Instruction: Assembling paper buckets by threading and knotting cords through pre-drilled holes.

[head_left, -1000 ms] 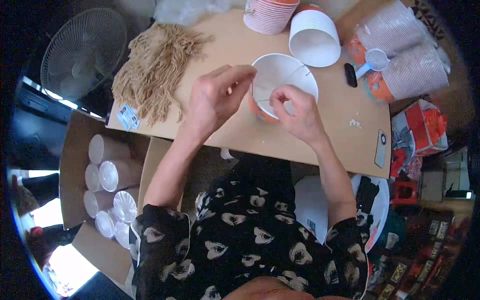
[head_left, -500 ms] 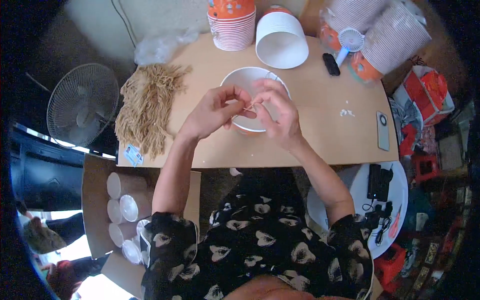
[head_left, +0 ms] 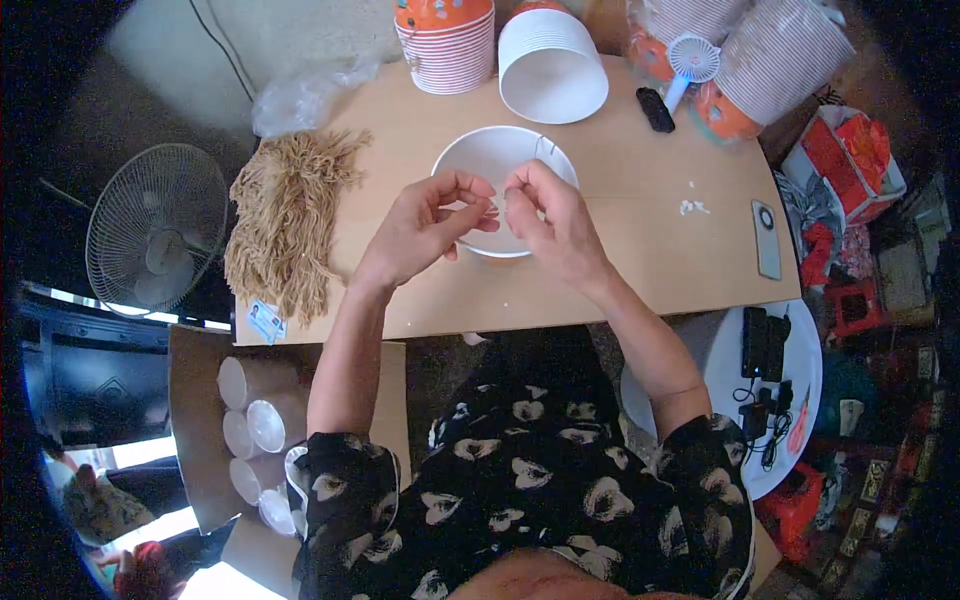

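Both my hands are raised over the white paper bucket (head_left: 470, 152), which stands in the middle of the table. My left hand (head_left: 428, 228) is closed in a pinch, with a short piece of a thin pale strand showing at its fingertips. A small gap to the right, my right hand (head_left: 560, 222) also has thumb and forefinger pressed together; what lies between them is too small to make out. On the bucket's far right rim hangs a thin dark bent wire (head_left: 545, 147). A thick bundle of tan yarn strands (head_left: 285, 225) lies on the table left of my left hand.
Stacked buckets (head_left: 447, 55), a bucket lying on its side (head_left: 553, 85) and bagged stacks (head_left: 780, 70) line the back. A small fan (head_left: 692, 60), white scraps (head_left: 692, 207) and a phone (head_left: 766, 240) are to the right. A carton of clear cups (head_left: 265, 425) stands lower left.
My hands have moved apart a little, and the right fingers have drawn together from a looser spread. The strand that spanned both hands no longer shows between them. The whole view has shifted slightly.
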`<action>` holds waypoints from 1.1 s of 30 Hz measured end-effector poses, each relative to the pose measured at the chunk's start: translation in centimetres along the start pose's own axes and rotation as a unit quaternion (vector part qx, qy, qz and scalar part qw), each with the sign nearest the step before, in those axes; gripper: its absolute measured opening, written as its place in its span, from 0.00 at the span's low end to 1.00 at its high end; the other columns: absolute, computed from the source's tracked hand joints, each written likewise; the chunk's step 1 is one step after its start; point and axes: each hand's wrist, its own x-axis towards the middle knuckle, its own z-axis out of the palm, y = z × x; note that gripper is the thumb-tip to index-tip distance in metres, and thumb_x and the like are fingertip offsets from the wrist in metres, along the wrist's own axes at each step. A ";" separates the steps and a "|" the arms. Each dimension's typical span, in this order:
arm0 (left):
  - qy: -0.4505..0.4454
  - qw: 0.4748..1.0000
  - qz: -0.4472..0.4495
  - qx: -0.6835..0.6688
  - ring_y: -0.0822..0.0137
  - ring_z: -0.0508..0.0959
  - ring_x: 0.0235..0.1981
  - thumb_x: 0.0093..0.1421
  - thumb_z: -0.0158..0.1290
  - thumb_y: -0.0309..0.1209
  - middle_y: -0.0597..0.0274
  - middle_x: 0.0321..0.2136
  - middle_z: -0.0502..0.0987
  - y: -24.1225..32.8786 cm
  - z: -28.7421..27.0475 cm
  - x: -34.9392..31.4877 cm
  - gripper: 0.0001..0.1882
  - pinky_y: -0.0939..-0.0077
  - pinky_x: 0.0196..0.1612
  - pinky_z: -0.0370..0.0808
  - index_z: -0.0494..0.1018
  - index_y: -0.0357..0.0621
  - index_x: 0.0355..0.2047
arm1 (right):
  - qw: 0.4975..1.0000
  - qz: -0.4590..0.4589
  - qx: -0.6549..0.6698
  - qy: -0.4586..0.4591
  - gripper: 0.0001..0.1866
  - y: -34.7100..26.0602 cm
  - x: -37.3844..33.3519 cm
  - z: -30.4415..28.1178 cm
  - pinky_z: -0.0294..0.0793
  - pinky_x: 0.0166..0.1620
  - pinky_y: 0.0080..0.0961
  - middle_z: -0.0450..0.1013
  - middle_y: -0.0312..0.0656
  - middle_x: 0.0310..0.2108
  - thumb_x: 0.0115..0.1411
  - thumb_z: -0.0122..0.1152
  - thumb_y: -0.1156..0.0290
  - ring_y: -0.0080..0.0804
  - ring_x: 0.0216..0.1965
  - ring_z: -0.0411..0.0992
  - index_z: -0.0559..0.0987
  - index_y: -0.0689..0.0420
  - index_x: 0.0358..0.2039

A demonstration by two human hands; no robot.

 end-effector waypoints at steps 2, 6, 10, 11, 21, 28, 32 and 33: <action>0.002 1.000 0.009 0.008 0.74 0.82 0.41 0.67 0.51 0.31 0.65 0.39 0.79 0.3 0.0 0.0 0.11 0.86 0.25 0.71 0.72 0.41 0.48 | 0.999 0.005 0.043 -0.002 0.04 -0.3 0.2 0.1 0.65 0.30 0.16 0.67 0.32 0.22 0.67 0.48 0.74 0.15 0.26 0.65 0.69 0.60 0.36; -0.005 0.999 0.019 0.033 0.75 0.82 0.41 0.69 0.50 0.34 0.66 0.38 0.81 0.4 -0.6 0.2 0.13 0.87 0.25 0.70 0.73 0.41 0.49 | 0.997 -0.024 0.068 -0.023 0.04 -0.1 0.5 -0.1 0.72 0.32 0.21 0.70 0.36 0.25 0.69 0.48 0.74 0.19 0.29 0.71 0.69 0.62 0.38; -0.031 0.999 -0.013 0.010 0.77 0.82 0.40 0.70 0.49 0.36 0.67 0.37 0.82 0.1 -1.1 0.3 0.13 0.88 0.26 0.69 0.74 0.41 0.47 | 0.996 -0.016 0.088 -0.020 0.05 0.1 0.6 -0.1 0.71 0.33 0.20 0.70 0.35 0.26 0.69 0.48 0.73 0.19 0.29 0.71 0.68 0.62 0.39; -0.032 0.999 -0.012 0.018 0.77 0.82 0.40 0.69 0.50 0.36 0.67 0.36 0.82 0.4 -1.2 0.1 0.13 0.88 0.26 0.69 0.75 0.42 0.47 | 0.995 -0.013 0.101 -0.017 0.05 0.2 0.7 -0.1 0.71 0.33 0.19 0.70 0.36 0.26 0.69 0.48 0.73 0.19 0.29 0.71 0.68 0.62 0.40; -0.008 0.999 0.022 -0.030 0.78 0.82 0.37 0.66 0.55 0.31 0.67 0.34 0.82 -1.5 -1.7 0.4 0.11 0.89 0.28 0.71 0.76 0.42 0.46 | 0.991 0.010 0.131 0.013 0.06 0.0 1.3 0.0 0.61 0.27 0.13 0.71 0.33 0.24 0.68 0.49 0.71 0.12 0.24 0.63 0.70 0.60 0.39; 0.068 0.991 0.112 -0.036 0.78 0.81 0.36 0.63 0.58 0.27 0.66 0.34 0.82 -2.1 -0.2 -0.3 0.15 0.89 0.26 0.72 0.74 0.41 0.50 | 0.990 0.101 0.098 -0.033 0.06 -0.7 2.4 -0.3 0.60 0.23 0.12 0.73 0.34 0.21 0.66 0.53 0.72 0.13 0.20 0.64 0.74 0.60 0.36; 0.137 0.975 0.175 0.026 0.77 0.81 0.32 0.61 0.58 0.24 0.66 0.33 0.82 -3.1 0.5 -0.5 0.14 0.88 0.26 0.73 0.76 0.41 0.48 | 0.990 0.114 0.072 -0.051 0.05 -1.0 2.5 0.1 0.59 0.21 0.13 0.73 0.35 0.21 0.65 0.54 0.73 0.12 0.18 0.63 0.75 0.60 0.35; 0.157 0.967 0.193 0.059 0.77 0.81 0.31 0.61 0.59 0.23 0.65 0.33 0.82 -3.2 0.6 -0.5 0.13 0.87 0.27 0.73 0.77 0.41 0.46 | 0.990 0.114 0.072 -0.051 0.05 -1.0 2.6 0.2 0.59 0.21 0.13 0.73 0.35 0.21 0.65 0.54 0.73 0.12 0.18 0.63 0.75 0.60 0.35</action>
